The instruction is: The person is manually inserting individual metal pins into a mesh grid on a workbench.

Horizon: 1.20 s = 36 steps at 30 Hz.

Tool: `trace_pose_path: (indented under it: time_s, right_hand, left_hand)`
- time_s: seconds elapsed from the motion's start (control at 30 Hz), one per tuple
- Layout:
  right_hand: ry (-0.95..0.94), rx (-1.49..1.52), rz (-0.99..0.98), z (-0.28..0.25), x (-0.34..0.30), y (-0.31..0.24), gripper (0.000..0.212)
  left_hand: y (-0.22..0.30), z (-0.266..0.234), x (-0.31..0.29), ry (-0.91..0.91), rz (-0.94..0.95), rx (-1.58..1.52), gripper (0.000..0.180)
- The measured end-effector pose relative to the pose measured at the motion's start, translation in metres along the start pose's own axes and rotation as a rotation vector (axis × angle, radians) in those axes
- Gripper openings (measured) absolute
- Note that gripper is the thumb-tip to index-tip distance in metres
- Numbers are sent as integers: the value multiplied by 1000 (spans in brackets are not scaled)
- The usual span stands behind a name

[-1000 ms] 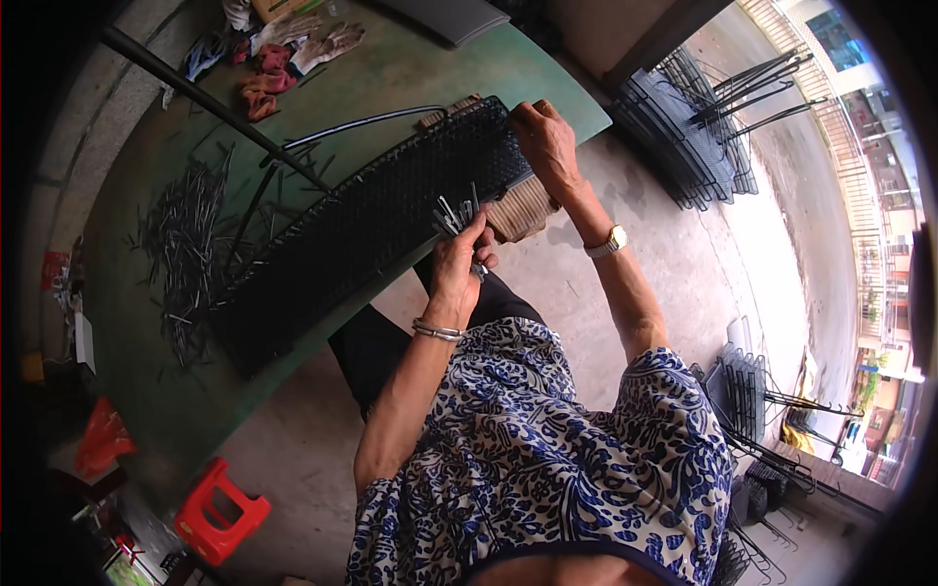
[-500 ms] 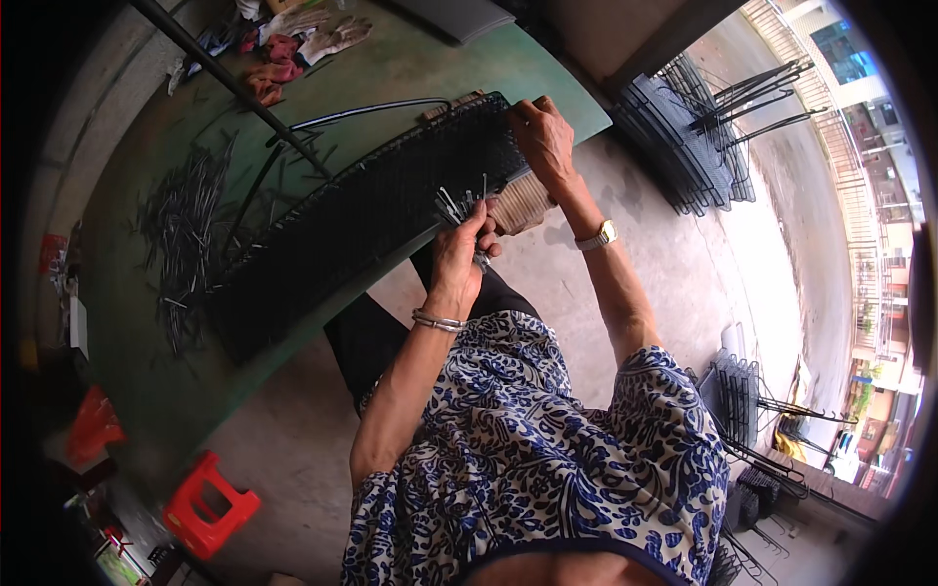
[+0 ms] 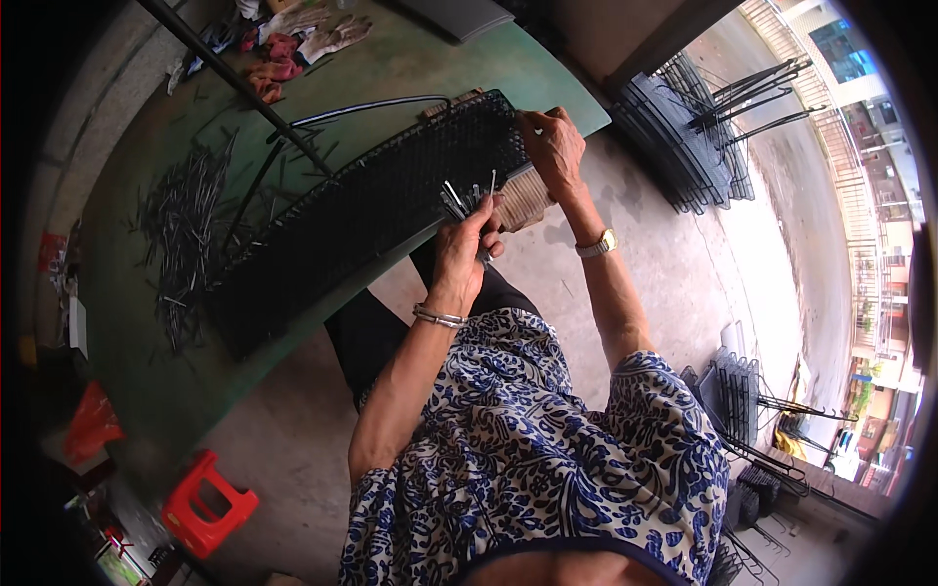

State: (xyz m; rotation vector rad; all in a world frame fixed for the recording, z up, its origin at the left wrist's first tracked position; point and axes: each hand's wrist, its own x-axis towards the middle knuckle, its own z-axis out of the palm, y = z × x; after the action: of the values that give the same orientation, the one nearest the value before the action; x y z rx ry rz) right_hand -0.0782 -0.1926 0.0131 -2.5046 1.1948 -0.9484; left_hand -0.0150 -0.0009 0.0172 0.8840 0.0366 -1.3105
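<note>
A long black mesh panel (image 3: pixel 381 200) with a wire rim lies across the green table (image 3: pixel 528 63). My left hand (image 3: pixel 459 256), over the panel's near edge, is closed round a bundle of thin silvery strips (image 3: pixel 459 201). Their ends stick up past the thumb. At the panel's right end, my right hand (image 3: pixel 557 156) has its fingers pinched together against the rim; anything between them is too small to make out. Below that end sits a stack of light brown slats or cardboard (image 3: pixel 526 201), partly covered by the panel.
Loose dark strips (image 3: pixel 186 239) lie heaped at the table's left. A black bar (image 3: pixel 220 73) crosses above the table. Gloves (image 3: pixel 332 39) lie at the back. A red stool (image 3: pixel 208 505) stands on the floor at lower left. Stacked black mesh racks (image 3: pixel 674 137) stand at right.
My right hand has shifted slightly down and to the right along the panel's end. My left hand keeps the bundle and has barely moved.
</note>
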Motion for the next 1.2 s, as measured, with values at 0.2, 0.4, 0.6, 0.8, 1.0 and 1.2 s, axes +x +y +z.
trace_pose_path:
  time_s: [0.2,0.4,0.6,0.8,1.0,1.2]
  right_hand:
    - [-534,363,261,-48,-13,-18,34]
    - [-582,762,167,-54,-43,-21,22]
    - [217,353,-51,-33,-19,-6,11]
    - [186,278,-4,-4,-5,7,13]
    - [-33,146,-19,7,-7,11,10]
    - [-18,62,73,-11,-18,-9,17]
  left_hand:
    - [0,-3,2,-3,-16,4,22]
    - [-6,7,7,71,0,35,14]
    - [-6,-8,16,118,-17,-34,16]
    - [-6,-6,12,4,-28,2,20]
    - [-4,1,12,7,40,48,17]
    - [0,9,8,54,34,51,22]
